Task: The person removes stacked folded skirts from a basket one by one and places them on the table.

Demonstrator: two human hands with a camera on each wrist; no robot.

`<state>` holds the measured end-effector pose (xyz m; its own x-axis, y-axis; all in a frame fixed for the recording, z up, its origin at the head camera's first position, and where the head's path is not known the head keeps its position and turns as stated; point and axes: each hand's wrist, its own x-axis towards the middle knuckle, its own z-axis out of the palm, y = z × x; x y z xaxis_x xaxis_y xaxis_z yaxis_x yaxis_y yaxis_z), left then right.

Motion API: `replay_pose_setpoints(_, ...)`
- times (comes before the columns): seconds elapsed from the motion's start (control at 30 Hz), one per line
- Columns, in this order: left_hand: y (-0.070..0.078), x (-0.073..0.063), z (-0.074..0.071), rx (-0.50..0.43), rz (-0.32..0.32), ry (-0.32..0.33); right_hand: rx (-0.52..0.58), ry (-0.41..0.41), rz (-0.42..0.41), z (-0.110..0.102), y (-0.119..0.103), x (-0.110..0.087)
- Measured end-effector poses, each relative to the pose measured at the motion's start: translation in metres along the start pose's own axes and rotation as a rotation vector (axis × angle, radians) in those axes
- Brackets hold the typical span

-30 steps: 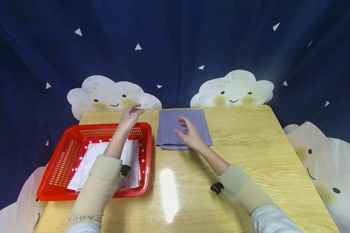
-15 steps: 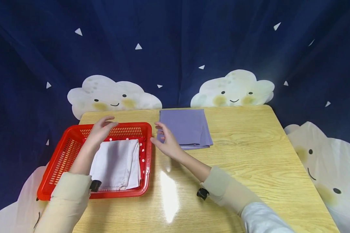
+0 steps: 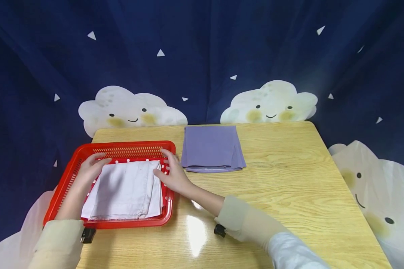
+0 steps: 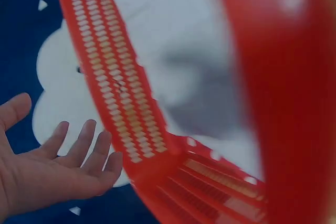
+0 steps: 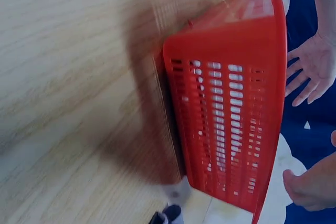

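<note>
Both hands hover over a red plastic basket (image 3: 170,209), holding nothing. My left hand (image 3: 90,169) is above the basket's left part, its fingers spread and slightly bent; the left wrist view shows the same hand (image 4: 63,169) with palm up to the camera and nothing in it. Over the basket's right rim is my right hand (image 3: 173,175), thumb apart from loosely bent fingers. Folded white cloths (image 3: 124,190) lie stacked in the basket between the hands. Under them shows a red cloth with white dots (image 3: 121,161).
A folded purple cloth (image 3: 208,145) lies flat at the table's back edge, right of the basket. The wooden table (image 3: 282,168) extends to the right. Behind it hangs a dark blue curtain (image 3: 202,56) printed with clouds and white triangles.
Both hands have moved left and toward the person. The right hand went from above the purple cloth to the basket's right rim. The basket and cloths have stayed in place.
</note>
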<state>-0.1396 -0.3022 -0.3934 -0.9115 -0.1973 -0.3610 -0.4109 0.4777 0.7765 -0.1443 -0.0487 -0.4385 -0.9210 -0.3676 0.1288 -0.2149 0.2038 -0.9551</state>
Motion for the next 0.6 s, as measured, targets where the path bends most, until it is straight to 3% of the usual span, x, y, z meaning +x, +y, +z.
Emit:
replay_pose_setpoints(0.1, -0.015, 0.002, -0.005, 0.013, -0.025, -0.068, -0.012, 0.002, 0.023, 0.009, -0.001, 0.001)
replay_pose_setpoints(0.27, -0.040, 0.004, -0.012, 0.040, 0.012, -0.188, 0.027, 0.024, 0.127, 0.025, -0.001, 0.002)
replay_pose_setpoints(0.43, -0.060, 0.004, -0.016, 0.038, -0.001, -0.237, 0.078, 0.081, 0.293, 0.043, -0.002, 0.002)
replay_pose_setpoints(0.6, -0.077, 0.007, -0.018, 0.041, 0.010, -0.243, 0.144, 0.130, 0.429, 0.058, -0.003, 0.003)
